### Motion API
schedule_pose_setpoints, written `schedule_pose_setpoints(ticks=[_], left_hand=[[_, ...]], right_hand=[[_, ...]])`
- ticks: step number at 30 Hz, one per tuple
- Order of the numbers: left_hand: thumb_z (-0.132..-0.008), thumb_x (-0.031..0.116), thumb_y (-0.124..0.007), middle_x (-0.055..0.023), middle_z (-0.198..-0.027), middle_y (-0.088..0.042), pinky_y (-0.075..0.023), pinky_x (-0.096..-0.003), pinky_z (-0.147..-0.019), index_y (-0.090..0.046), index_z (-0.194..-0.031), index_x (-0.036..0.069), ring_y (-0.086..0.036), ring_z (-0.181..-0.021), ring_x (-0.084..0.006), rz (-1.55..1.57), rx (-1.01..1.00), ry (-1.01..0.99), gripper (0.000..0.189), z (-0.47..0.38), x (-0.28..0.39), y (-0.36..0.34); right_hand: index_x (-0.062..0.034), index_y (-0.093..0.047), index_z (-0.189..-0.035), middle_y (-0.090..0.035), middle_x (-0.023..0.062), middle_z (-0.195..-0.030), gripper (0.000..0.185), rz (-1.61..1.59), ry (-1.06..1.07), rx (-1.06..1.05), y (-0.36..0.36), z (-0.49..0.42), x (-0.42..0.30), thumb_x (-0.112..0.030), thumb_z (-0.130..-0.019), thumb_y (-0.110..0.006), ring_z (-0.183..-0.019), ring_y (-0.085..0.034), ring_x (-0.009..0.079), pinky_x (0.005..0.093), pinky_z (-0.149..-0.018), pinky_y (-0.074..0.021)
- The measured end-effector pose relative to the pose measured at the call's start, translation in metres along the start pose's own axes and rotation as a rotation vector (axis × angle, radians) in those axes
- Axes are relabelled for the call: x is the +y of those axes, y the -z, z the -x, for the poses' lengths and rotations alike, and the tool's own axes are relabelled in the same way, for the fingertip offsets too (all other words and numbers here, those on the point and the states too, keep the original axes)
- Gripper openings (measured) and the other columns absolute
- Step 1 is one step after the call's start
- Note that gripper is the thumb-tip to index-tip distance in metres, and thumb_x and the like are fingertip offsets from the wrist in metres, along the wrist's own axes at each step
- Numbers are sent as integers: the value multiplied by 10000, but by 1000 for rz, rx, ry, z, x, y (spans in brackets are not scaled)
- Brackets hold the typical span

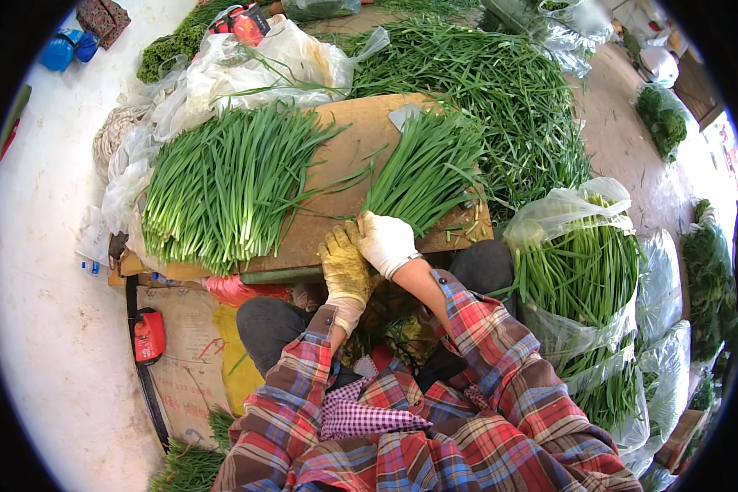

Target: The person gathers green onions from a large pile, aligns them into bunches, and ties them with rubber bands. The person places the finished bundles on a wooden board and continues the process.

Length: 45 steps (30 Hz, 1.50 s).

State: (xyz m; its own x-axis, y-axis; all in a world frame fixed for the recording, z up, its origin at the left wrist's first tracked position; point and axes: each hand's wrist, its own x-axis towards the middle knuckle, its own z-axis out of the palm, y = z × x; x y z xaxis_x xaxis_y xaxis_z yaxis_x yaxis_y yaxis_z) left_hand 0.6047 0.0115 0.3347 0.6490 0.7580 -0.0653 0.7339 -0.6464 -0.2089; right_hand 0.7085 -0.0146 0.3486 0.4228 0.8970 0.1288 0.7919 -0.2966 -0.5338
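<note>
Both hands wear gloves and meet at the near edge of a wooden board (350, 147). My left hand (347, 264), in a yellow-stained glove, has its fingers up against my right hand (386, 241), in a white glove. The right hand covers the lower ends of a smaller bunch of garlic chives (424, 166); its grip is hidden. Whether anything is between the left fingers cannot be seen. Left of the hands lies a wide, aligned pile of garlic chives (234, 184), pale stem ends towards me. A flat grey metal piece (404, 115) shows beside the smaller bunch's leaf tips.
Loose chives (480, 86) are heaped behind the board. Trimmed bits (464, 229) litter its right corner. At right stands a clear plastic bag of chives (578, 277). Crumpled plastic sheeting (270, 67) lies at the back left. A red tape measure (149, 336) rests at lower left.
</note>
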Motion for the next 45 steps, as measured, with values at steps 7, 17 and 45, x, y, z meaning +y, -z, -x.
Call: schedule_pose_setpoints(ticks=[7,17,45], left_hand=[[-533,635,-808,-131,-1351,-435,-326,-431,-1051,-248,-1447,8,-405,-1268,-280,119,-93,45,1243,-5,-13,20],[-442,661,-841,-169,-1409,-405,-350,-463,-1040,-153,-1495,12,-394,-1288,-330,-15,-103,22,1416,-31,17,27],[-556,564,-843,-149,-1468,-364,-311,-469,-1081,-119,-1504,3,-315,-1375,-319,-51,-21,108,1318,-19,40,35]], right_hand=[[-95,-555,-928,-629,126,-665,177,-307,-165,91,28,17,2,-258,-877,-604,-677,-632,341,433,-627,-482],[-62,-670,-809,-670,174,-780,430,-159,-381,-288,21,91,39,-486,-840,-602,-820,-643,373,449,-724,-511],[-60,-693,-865,-696,169,-870,397,203,-343,-246,100,27,85,-446,-806,-622,-837,-668,362,436,-765,-529]])
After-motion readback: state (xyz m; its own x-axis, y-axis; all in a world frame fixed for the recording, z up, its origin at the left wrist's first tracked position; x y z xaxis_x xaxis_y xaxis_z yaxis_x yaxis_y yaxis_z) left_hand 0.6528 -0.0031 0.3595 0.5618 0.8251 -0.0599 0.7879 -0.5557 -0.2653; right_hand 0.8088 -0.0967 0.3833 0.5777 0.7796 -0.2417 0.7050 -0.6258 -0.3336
